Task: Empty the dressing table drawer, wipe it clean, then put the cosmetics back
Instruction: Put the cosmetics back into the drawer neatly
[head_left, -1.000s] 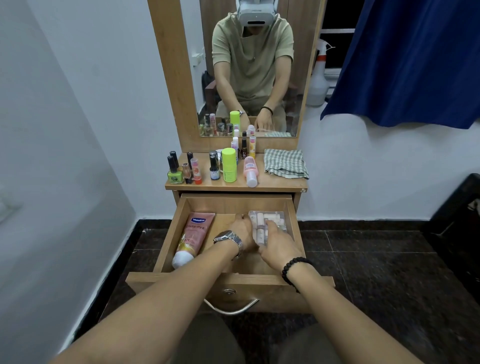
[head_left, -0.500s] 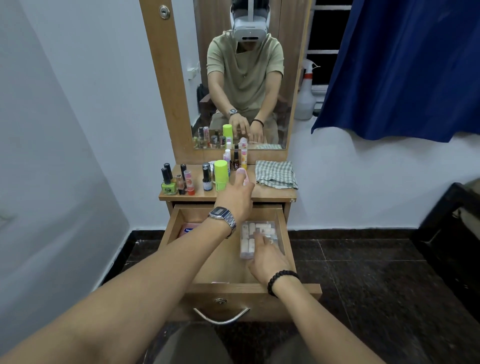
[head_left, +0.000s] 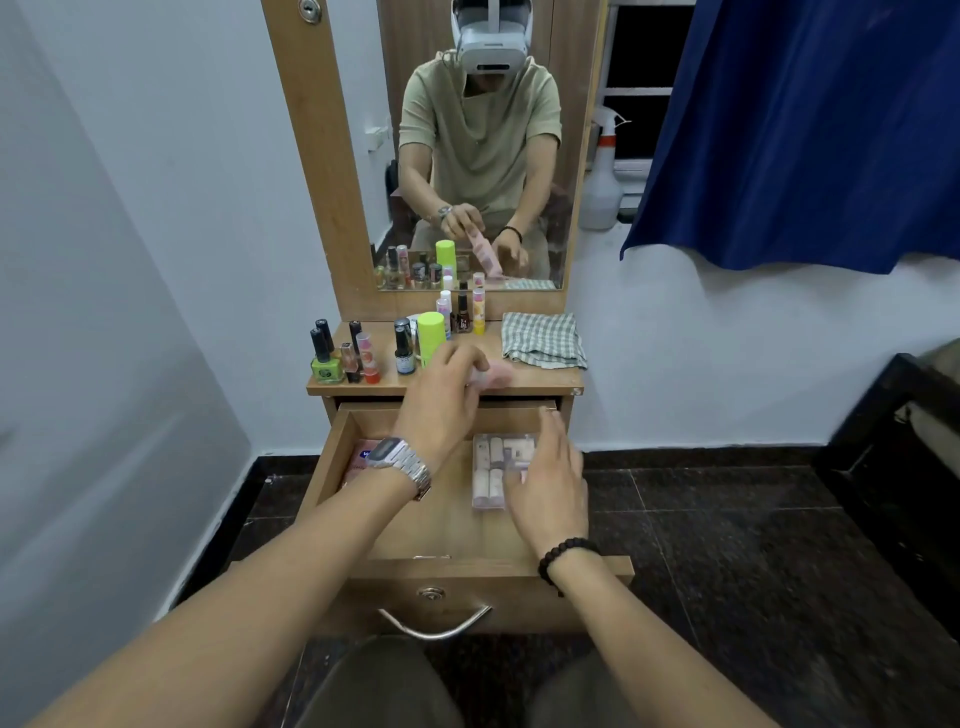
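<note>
Refill stage, judged: open wooden drawer (head_left: 363, 457) holds pink tube (head_left: 358, 460) and clear plastic case (head_left: 491, 467). Left hand (head_left: 441, 400) grip pinches pink-capped bottle (head_left: 493, 375) above bench (head_left: 535, 376); right hand (head_left: 545, 488) spread over case. Bottles remain.

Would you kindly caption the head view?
Left hand lifts a pink tube over the open wooden drawer; right hand hovers.

Case (head_left: 503, 467) in drawer (head_left: 332, 457), right side
</note>
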